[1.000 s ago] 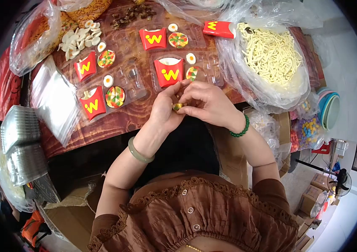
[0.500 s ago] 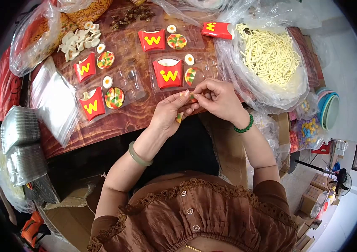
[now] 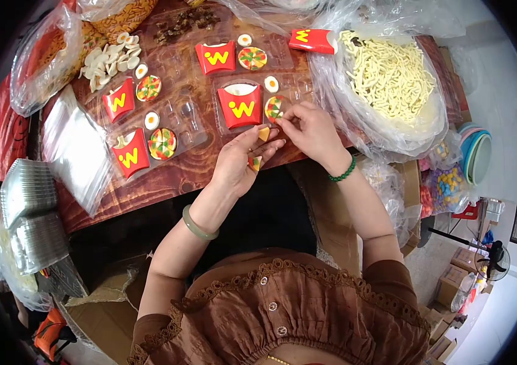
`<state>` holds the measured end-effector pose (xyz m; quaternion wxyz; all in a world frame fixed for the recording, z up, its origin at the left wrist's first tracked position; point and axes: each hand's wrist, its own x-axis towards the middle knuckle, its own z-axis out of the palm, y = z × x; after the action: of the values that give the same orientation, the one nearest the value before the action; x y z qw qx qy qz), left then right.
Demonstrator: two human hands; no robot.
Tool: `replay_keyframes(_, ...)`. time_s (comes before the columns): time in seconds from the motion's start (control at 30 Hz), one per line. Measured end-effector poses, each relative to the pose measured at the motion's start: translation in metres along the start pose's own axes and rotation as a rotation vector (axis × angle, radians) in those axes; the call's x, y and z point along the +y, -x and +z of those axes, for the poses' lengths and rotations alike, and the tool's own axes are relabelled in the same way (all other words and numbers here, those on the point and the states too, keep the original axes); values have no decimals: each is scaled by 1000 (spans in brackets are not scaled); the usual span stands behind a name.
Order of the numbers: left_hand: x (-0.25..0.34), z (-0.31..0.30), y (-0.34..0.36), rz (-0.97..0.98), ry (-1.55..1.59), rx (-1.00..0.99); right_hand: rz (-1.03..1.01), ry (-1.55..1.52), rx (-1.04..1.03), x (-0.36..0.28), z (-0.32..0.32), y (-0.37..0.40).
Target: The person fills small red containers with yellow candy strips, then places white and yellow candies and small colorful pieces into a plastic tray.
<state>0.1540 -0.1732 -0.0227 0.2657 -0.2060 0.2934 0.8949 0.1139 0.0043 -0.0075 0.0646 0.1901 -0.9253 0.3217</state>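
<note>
A dark, wood-grain table (image 3: 167,176) is crowded with clear bags; the biggest, at two o'clock, holds pale noodle-shaped sweets (image 3: 392,76). Four clear moulded trays lie on the table between ten and one o'clock. The nearest tray (image 3: 292,91), at twelve o'clock of the hands, holds the part-filled pizza (image 3: 274,108). The right hand (image 3: 310,131) reaches in from three o'clock, thumb and forefinger closed on that pizza's edge. The left hand (image 3: 237,164) lies palm up and slack just below it, fingers spread, with two loose wedges resting on it, one on the fingertips (image 3: 264,134) and one nearer the palm (image 3: 255,162). These wedges look very light, soft and perhaps a little tacky, so a fingertip pinch at the wide crust end would likely suit them best; squeezing could deform them. By count: five red cartons, four standing in trays and one (image 3: 310,39) lying loose at one o'clock; three full pizzas; four fried-egg sweets, one per tray, as at (image 3: 271,84).
</note>
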Motion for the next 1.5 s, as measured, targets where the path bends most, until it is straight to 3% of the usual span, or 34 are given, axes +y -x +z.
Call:
replay_keyframes(0.13,1,0,1,-12,9,5,127,-112,-10,-1,-3,0)
replay_keyframes(0.37,1,-1,-1,-15,-25,-7,2,60,-3,7,1,1)
replay_keyframes(0.57,5,0,1,-71,-2,-79,103,-221,-55,-13,-13,1)
replay_keyframes(0.63,5,2,-1,-81,-8,-130,-105,-241,-164,-20,-20,1)
replay_keyframes(0.7,4,6,-1,-86,-95,-98,-106,-262,-165,-18,-19,3)
replay_keyframes(0.8,11,15,2,-85,-109,-61,7,-269,-273,-23,-31,0)
replay_keyframes(0.87,13,16,1,-68,-73,-87,164,-178,-88,-19,-35,-2)
replay_keyframes(0.9,13,16,1,-55,-42,-113,5,-64,-4,-7,-31,-5)
replay_keyframes(1.03,11,11,-5,-40,-21,-104,-136,193,-64,14,-20,-7)
replay_keyframes(1.13,11,10,-7,-27,-16,-86,-194,58,-164,13,-22,-5)
replay_keyframes(1.33,13,15,-2,-37,-8,-64,-141,-32,-95,13,-21,-7)
replay_keyframes(1.37,14,18,0,-34,-8,-72,-145,-33,-97,8,-23,-6)
replay_keyframes(1.43,15,18,-1,-30,-7,-78,-123,-320,-142,-20,-33,-2)
replay_keyframes(1.5,12,17,-5,-29,95,-113,-207,-266,-220,-30,-31,2)
